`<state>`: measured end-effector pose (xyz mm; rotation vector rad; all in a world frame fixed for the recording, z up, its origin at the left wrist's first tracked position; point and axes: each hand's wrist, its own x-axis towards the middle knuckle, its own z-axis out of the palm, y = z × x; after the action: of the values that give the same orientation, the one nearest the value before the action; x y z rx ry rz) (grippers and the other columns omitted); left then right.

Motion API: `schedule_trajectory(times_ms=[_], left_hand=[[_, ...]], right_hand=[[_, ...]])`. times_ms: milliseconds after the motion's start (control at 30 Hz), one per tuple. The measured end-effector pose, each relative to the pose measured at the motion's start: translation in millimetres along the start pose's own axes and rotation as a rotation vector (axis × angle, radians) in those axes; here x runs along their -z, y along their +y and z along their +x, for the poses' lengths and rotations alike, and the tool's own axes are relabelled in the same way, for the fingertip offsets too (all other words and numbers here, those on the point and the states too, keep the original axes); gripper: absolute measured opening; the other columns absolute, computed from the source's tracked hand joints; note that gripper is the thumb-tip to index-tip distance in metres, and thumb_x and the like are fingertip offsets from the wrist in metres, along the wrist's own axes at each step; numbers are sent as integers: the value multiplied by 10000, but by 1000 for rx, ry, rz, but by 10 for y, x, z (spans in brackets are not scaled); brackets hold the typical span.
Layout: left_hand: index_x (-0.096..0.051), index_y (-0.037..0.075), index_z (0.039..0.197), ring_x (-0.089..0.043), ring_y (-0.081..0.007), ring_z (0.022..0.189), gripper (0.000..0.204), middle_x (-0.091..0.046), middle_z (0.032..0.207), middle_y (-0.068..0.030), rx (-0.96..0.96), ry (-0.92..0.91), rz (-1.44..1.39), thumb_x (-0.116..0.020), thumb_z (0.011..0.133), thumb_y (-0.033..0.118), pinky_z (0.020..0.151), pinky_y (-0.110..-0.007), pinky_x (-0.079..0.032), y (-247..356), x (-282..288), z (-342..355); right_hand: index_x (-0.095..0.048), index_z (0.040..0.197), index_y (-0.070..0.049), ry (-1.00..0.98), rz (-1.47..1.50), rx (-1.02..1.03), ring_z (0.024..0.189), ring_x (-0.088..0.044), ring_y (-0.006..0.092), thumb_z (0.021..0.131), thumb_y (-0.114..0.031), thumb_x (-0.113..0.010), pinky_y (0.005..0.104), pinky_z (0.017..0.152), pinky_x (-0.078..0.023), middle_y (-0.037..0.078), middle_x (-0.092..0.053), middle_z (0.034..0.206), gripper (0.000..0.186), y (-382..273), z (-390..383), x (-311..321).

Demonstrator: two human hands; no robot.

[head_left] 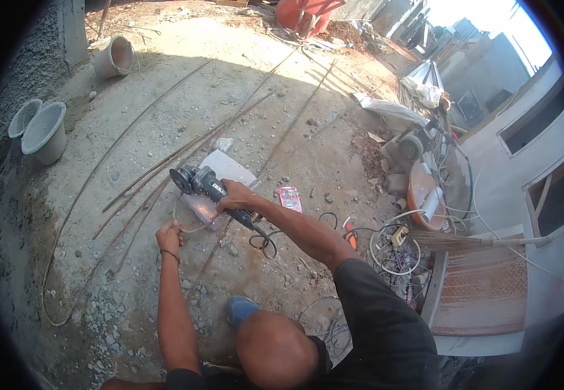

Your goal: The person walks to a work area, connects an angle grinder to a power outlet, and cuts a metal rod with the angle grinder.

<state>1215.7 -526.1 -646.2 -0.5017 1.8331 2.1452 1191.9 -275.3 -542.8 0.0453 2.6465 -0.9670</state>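
My right hand (235,196) is closed around the body of a dark angle grinder (210,184), whose round disc (181,177) points to the left. A cable trails from the grinder's rear. Lower and to the left, my left hand (169,236) is pinched on a thin bent metal rod (195,229), which curves away to the right. Under and behind the grinder lie a flat pale slab (231,166) and a whitish, shiny block-like piece (202,209). Small orange glints show near the right hand. Whether the disc touches anything cannot be made out.
Long rusty steel bars (184,151) lie across the rubbly ground. Buckets (46,133) stand at the left. To the right are a pink-red package (289,199), a power socket (399,236) with loose cables, a broom (451,240) and an orange basin (419,188). My blue shoe (239,311) is below.
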Motion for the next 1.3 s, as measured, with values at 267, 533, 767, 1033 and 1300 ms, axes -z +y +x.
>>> schedule_trajectory(times_ms=[267, 533, 767, 1033, 1300], left_hand=[[-654, 28, 867, -472, -54, 467, 199, -660, 732, -35, 31, 49, 51, -580, 929, 202, 391, -216, -381, 6, 180, 17], [-680, 17, 827, -468, -73, 461, 231, -669, 706, -42, 6, 86, 67, -588, 917, 208, 393, -242, -398, 109, -12, -70], [-683, 16, 844, -490, -76, 488, 214, -627, 714, -27, 4, 83, 108, -604, 909, 204, 417, -239, -407, 121, 28, -111], [-687, 11, 861, -492, -86, 497, 221, -640, 732, -36, -3, 71, 96, -595, 913, 205, 421, -245, -411, 101, 3, -87], [-683, 6, 876, -489, -83, 495, 217, -646, 731, -40, -3, 51, 70, -583, 916, 194, 418, -243, -405, 81, 33, -72]], right_hand=[[-558, 1120, 46, -55, -13, -12, 947, -629, 365, 526, -304, -761, 396, 804, -499, 251, -642, 1000, 718, -210, 27, -63], [-586, 1049, 47, -9, -17, -10, 861, -632, 283, 549, -284, -774, 363, 791, -482, 190, -651, 927, 629, -125, -1, 12], [-589, 1037, 44, -29, 34, -1, 834, -625, 276, 543, -289, -761, 360, 775, -482, 185, -647, 910, 620, -196, -53, 9], [-584, 1040, 49, -7, 21, 8, 827, -624, 273, 547, -263, -744, 360, 757, -485, 184, -645, 906, 605, -108, 6, -16], [-558, 1098, 44, -54, 12, 3, 927, -634, 326, 589, -282, -730, 384, 817, -483, 231, -644, 995, 629, -213, -46, 22]])
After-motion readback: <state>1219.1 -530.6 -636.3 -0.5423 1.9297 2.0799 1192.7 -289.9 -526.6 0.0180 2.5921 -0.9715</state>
